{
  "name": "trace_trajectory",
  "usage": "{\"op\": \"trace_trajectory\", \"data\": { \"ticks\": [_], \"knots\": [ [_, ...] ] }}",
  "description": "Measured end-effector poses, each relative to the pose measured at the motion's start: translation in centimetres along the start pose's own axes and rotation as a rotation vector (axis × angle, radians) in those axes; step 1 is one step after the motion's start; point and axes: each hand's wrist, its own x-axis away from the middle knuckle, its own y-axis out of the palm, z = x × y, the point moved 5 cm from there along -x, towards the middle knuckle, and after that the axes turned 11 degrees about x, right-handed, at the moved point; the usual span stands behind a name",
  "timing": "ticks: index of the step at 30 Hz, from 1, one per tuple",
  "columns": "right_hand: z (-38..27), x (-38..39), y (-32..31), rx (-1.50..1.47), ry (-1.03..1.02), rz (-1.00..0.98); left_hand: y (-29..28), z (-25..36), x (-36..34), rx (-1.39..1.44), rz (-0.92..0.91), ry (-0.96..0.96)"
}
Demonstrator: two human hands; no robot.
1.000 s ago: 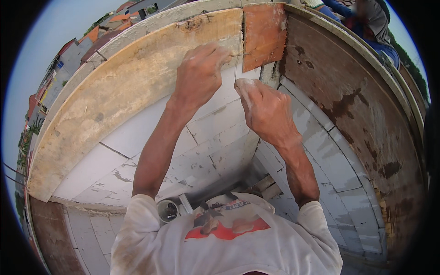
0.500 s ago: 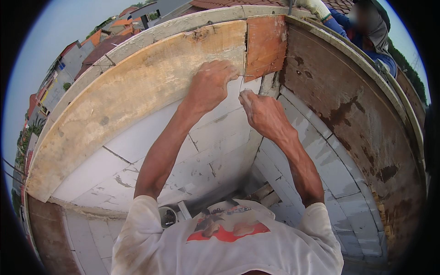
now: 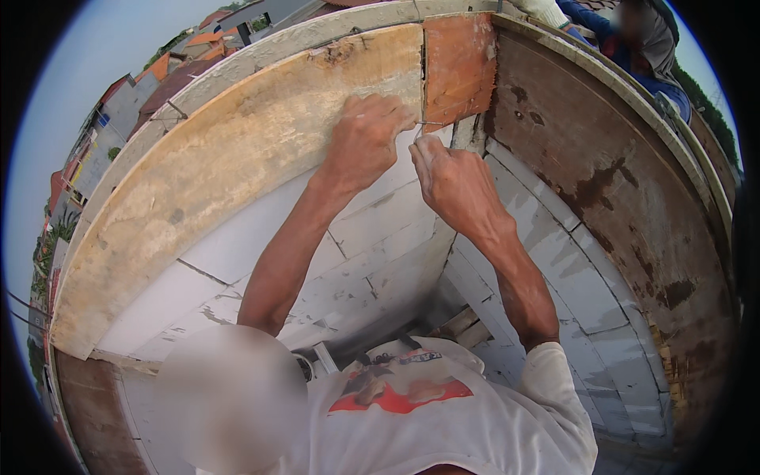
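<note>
My left hand is closed, knuckles up, against the lower edge of a pale plywood board. From its fingertips a thin wire sticks out to the right, across the bottom of a reddish-brown wood piece. Just below and to the right, my right hand pinches the wire's lower strand with thumb and forefinger. The fingertips of both hands are close together, and the exact grip of the left is partly hidden.
White block walls meet in a corner under the boards. A dark stained board lines the right wall. Beyond its top edge, at upper right, a person in blue rests a gloved hand. Rooftops lie beyond at left.
The view has shifted slightly. My right hand has come up closer to the left one, and the strand of wire showing between them is shorter.
</note>
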Motion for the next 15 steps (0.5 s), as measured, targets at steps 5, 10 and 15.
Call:
{"op": "trace_trajectory", "data": {
  "ticks": [5,10,15],
  "knots": [
    [3.2,-5.6,-4.7,0.029,-0.176,0.048,-0.9,-0.5,-0.3,0.081,0.123,0.164],
    [5.4,-4.4,1.7,-0.694,0.299,-0.039,-0.3,-1.1,-0.1,0.123,0.125,0.117],
    [1.4,0.7,4.4,-0.556,0.23,0.385,0.9,-0.9,0.1,0.01,0.084,0.122]
  ]
}}
